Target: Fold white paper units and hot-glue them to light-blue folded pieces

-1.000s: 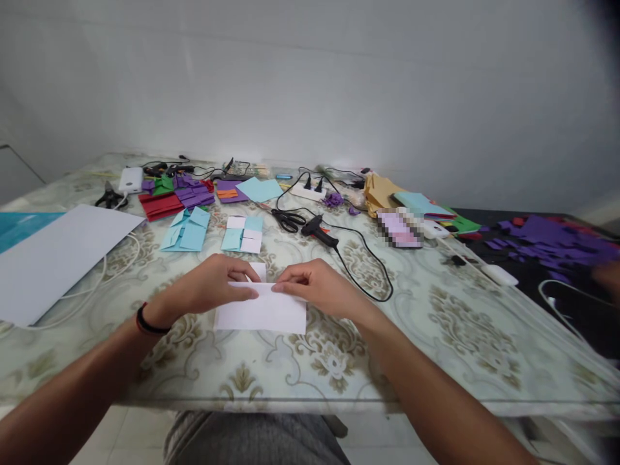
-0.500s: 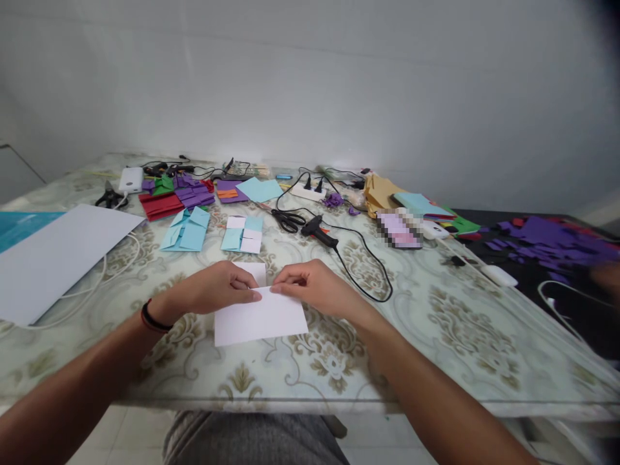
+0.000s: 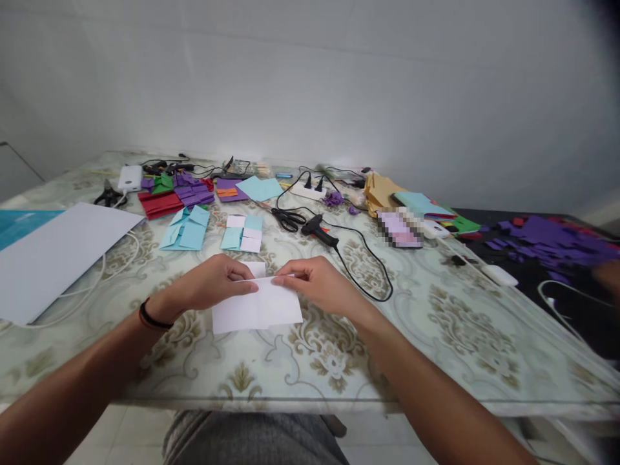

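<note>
A white sheet of paper is pinched along its far edge by both hands, above the patterned tablecloth. My left hand grips it left of the middle, thumb on top and fingers curled behind. My right hand pinches the same edge a short way to the right. Another piece of white paper shows behind the fingers; whether it belongs to the same sheet I cannot tell. Just beyond the hands lie a folded light-blue and white paper piece and a folded light-blue paper.
Black scissors and a glue gun with a looping cord lie past my right hand. White sheets rest at the left. A power strip stands at the back. Purple paper pieces and another person's blurred hand are at the right.
The near edge of the white paper has shifted away from me and lifted slightly, and a lower layer now shows beneath it. Both hands have moved a little away, still pinching the edge.
</note>
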The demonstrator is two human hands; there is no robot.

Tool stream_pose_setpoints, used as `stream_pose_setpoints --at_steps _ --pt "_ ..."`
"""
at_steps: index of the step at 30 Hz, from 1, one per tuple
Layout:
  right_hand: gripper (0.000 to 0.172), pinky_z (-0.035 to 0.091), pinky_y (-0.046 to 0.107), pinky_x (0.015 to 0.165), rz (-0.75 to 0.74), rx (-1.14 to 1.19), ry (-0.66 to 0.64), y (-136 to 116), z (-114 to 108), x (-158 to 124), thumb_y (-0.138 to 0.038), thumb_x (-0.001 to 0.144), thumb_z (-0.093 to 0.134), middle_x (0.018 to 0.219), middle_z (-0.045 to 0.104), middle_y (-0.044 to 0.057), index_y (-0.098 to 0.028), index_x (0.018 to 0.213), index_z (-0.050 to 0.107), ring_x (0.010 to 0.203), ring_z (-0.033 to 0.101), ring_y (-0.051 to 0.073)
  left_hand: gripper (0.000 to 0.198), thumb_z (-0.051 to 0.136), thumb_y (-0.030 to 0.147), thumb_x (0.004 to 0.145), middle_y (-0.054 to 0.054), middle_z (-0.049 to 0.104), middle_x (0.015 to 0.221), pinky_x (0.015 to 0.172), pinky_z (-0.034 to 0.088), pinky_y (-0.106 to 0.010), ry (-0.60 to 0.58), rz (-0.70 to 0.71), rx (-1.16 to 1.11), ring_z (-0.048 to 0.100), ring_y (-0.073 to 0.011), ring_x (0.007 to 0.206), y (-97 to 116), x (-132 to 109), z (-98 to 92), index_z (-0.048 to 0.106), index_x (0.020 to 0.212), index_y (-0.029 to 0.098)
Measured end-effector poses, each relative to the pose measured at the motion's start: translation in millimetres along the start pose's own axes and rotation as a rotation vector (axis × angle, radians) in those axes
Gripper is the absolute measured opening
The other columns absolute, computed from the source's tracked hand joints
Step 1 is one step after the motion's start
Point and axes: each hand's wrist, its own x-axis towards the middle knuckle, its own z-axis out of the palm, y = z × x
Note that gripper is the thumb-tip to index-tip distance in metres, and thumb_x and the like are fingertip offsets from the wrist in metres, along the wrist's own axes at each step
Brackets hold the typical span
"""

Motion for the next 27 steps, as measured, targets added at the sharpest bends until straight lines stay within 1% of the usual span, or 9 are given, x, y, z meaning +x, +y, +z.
stream_pose_setpoints --at_steps 4,10,13,17,19,22,24,27 --pt "0.026 0.030 0.026 0.056 0.000 0.014 0.007 0.4 0.8 0.0 -0.041 0.086 0.072 0.068 0.066 0.000 -0.017 0.080 0.078 0.061 0.047 0.012 0.036 0.067 0.049 0.084 0.001 0.056 0.061 0.048 0.025 -0.021 0.007 -0.029 -0.004 0.041 -0.0105 0.055 0.3 0.1 -0.2 0.078 0.080 0.014" --pt "0.023 0.034 0.027 0.059 0.018 0.009 0.020 1.5 1.0 0.1 -0.039 0.084 0.073 0.072 0.070 0.001 -0.018 0.082 0.080 0.064 0.052 0.013 0.035 0.069 0.047 0.083 0.000 0.061 0.063 0.049 0.028 -0.021 0.020 -0.011 0.007 0.045 -0.0109 0.057 -2.5 0.7 -1.2 0.081 0.083 0.014" --pt "0.021 0.035 0.026 0.058 0.009 0.009 0.028 1.1 1.6 -0.6 -0.038 0.084 0.074 0.072 0.071 0.002 -0.018 0.082 0.081 0.064 0.053 0.014 0.035 0.070 0.047 0.083 0.000 0.063 0.064 0.049 0.029 -0.021 0.016 0.011 -0.005 0.047 -0.0113 0.057 -4.8 1.1 -1.4 0.082 0.085 0.014" --pt "0.023 0.036 0.025 0.055 0.005 0.039 0.043 -1.9 1.4 -2.9 -0.040 0.083 0.075 0.071 0.071 0.002 -0.017 0.083 0.080 0.062 0.055 0.013 0.036 0.071 0.048 0.083 -0.001 0.068 0.066 0.049 0.032 -0.021 0.031 -0.002 -0.039 0.052 -0.0123 0.057 -2.4 -0.5 -3.0 0.083 0.086 0.014" --pt "0.026 0.037 0.025 0.055 0.008 0.092 0.056 -3.3 0.7 -3.8 -0.042 0.082 0.077 0.072 0.072 0.002 -0.016 0.084 0.080 0.062 0.056 0.013 0.035 0.073 0.048 0.082 -0.002 0.072 0.070 0.051 0.036 -0.021 0.069 -0.016 -0.063 0.057 -0.0136 0.060 0.5 -2.2 -5.0 0.083 0.085 0.015" --pt "0.028 0.041 0.024 0.056 0.007 0.173 0.088 -2.8 -0.2 -3.8 -0.044 0.081 0.079 0.074 0.072 0.003 -0.016 0.085 0.078 0.063 0.059 0.013 0.033 0.076 0.048 0.080 -0.003 0.077 0.078 0.055 0.041 -0.021 0.173 -0.045 -0.092 0.064 -0.0159 0.067 3.6 -4.7 -8.3 0.084 0.085 0.017" --pt "0.028 0.041 0.024 0.055 0.009 0.211 0.111 -0.5 0.0 -3.1 -0.043 0.080 0.081 0.072 0.070 0.002 -0.016 0.088 0.077 0.062 0.059 0.013 0.032 0.078 0.048 0.079 -0.003 0.079 0.081 0.056 0.043 -0.022 0.224 -0.056 -0.111 0.066 -0.0171 0.069 4.2 -5.8 -9.3 0.084 0.086 0.018" --pt "0.031 0.039 0.023 0.052 -0.021 0.242 0.121 3.0 1.6 -3.1 -0.042 0.081 0.081 0.068 0.066 -0.001 -0.019 0.102 0.079 0.058 0.056 0.012 0.030 0.078 0.048 0.080 -0.002 0.080 0.081 0.057 0.044 -0.023 0.237 -0.036 -0.117 0.068 -0.0183 0.072 4.3 -6.6 -8.1 0.085 0.087 0.019"
